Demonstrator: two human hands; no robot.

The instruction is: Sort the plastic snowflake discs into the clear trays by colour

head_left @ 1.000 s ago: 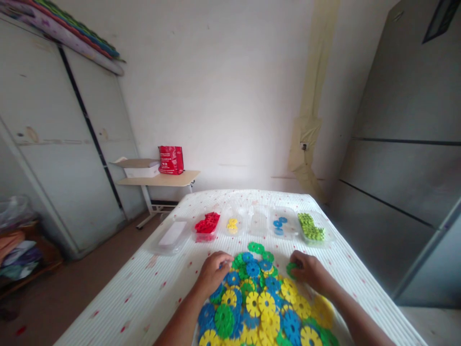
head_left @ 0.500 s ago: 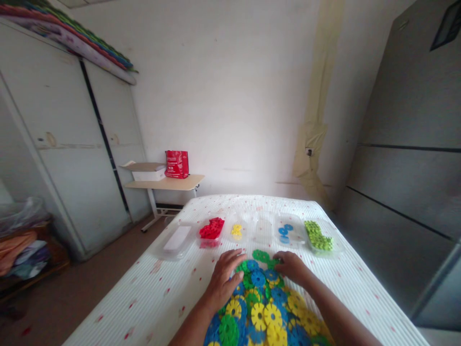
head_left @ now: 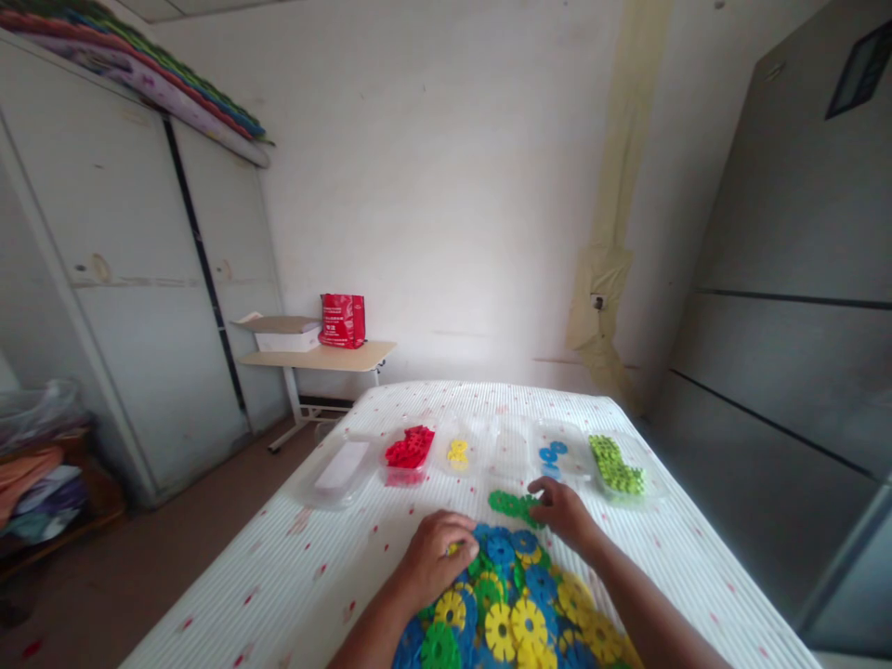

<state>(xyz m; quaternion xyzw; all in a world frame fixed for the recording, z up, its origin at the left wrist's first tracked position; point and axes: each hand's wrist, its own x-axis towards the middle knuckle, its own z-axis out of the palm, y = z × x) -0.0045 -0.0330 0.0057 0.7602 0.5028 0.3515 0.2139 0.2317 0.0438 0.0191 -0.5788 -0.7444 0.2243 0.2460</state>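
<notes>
A heap of flat plastic snowflake discs (head_left: 512, 604) in yellow, blue and green lies on the white striped table cover (head_left: 313, 576). My left hand (head_left: 436, 556) rests curled on the heap's left edge, fingers closed over a yellow disc. My right hand (head_left: 561, 509) reaches forward with its fingers pinched on the dark green discs (head_left: 507, 503) at the heap's far end. Beyond the heap stands a row of clear trays: one with red discs (head_left: 409, 451), one with yellow discs (head_left: 458, 452), one with blue discs (head_left: 554, 453), one with light green discs (head_left: 617, 465).
A clear tray holding a white lid (head_left: 335, 469) stands at the left end of the row. A side table (head_left: 317, 355) with a red bag (head_left: 343, 320) and a box is beyond. A wardrobe (head_left: 118, 279) is at left, a grey refrigerator (head_left: 787, 307) at right.
My left hand drew back and curled from flat onto the heap's left edge. My right hand moved left from the heap's right side to the dark green discs at the front. The camera tilted up slightly.
</notes>
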